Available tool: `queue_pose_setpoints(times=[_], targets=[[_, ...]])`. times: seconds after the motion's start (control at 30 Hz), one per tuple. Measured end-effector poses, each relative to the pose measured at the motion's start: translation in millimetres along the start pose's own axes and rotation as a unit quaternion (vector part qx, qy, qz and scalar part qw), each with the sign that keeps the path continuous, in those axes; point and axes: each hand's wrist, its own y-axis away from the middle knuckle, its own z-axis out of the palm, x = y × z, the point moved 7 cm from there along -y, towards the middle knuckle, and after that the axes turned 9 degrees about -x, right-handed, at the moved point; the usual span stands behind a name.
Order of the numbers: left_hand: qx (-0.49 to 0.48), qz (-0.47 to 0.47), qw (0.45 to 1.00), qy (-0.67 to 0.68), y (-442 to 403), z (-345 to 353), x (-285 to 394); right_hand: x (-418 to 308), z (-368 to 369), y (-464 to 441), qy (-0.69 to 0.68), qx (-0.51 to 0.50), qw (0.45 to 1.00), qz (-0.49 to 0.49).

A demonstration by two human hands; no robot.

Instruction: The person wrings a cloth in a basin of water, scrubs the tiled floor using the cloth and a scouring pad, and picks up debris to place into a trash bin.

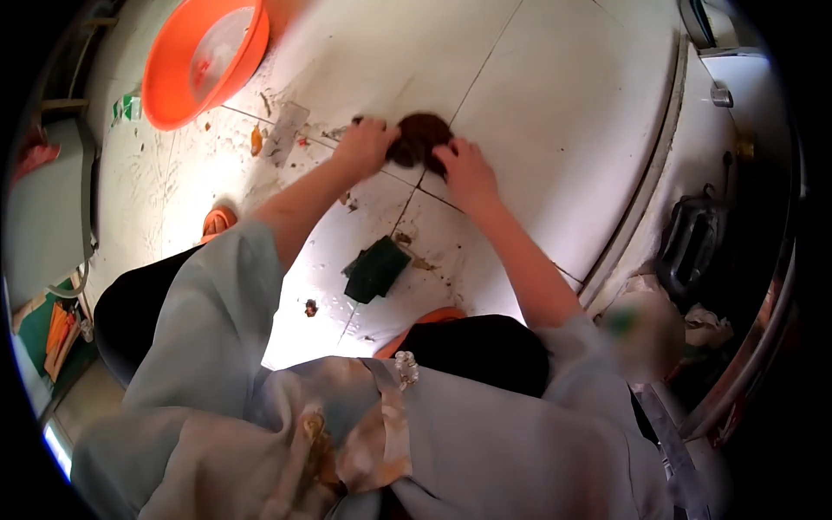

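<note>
A dark brown, roundish thing [423, 137] sits on the white tiled floor between my two hands; it could be a bunched cloth, but blur hides its kind. My left hand [366, 147] touches its left side with bent fingers, and a small dark bit shows by the fingertips. At the right side, my right hand [466, 172] pinches the thing's edge with curled fingers. Nearer my body lies a dark green folded pad [377, 270], with neither hand on it.
An orange basin [163, 74] with water stands at the upper left. Wet dirt and food scraps, including an orange piece [256, 140], litter the floor. A green-and-white wrapper [127, 109] lies left. A black object [693, 243] stands by the right-hand ledge.
</note>
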Motion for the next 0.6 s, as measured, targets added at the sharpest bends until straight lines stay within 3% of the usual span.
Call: queue_pose_setpoints(times=[0.07, 0.2, 0.3, 0.33, 0.4, 0.47, 0.53, 0.6], targets=[[-0.012, 0.056, 0.998, -0.01, 44.8, 24.4, 5.5, -19.4, 28.7, 31.2, -0.012, -0.018, 0.999, -0.029], [-0.159, 0.102, 0.98, -0.06, 111.6, 81.9, 20.8, -62.1, 66.4, 83.7, -0.067, -0.061, 0.992, -0.082], [-0.34, 0.149, 0.926, -0.064, 128.5, 96.9, 29.2, -69.5, 82.0, 93.7, -0.133, -0.121, 0.976, -0.125], [-0.388, 0.166, 0.904, -0.07, 128.3, 96.4, 29.2, -65.5, 78.7, 83.5, -0.162, -0.135, 0.972, -0.1], [-0.38, 0.162, 0.91, -0.013, 102.5, 69.5, 16.7, -51.6, 66.4, 71.5, -0.212, -0.174, 0.961, -0.044], [-0.36, 0.169, 0.908, 0.131, 77.0, 16.1, -8.6, -42.2, 26.7, 49.0, -0.293, -0.103, 0.95, 0.019], [-0.326, 0.107, 0.92, 0.191, 67.5, -67.5, -37.8, -46.3, -13.8, 21.8, -0.366, -0.075, 0.926, 0.051], [-0.251, 0.107, 0.936, 0.224, 69.0, -136.1, -71.1, -79.6, -67.7, -14.1, -0.279, -0.075, 0.957, 0.022]])
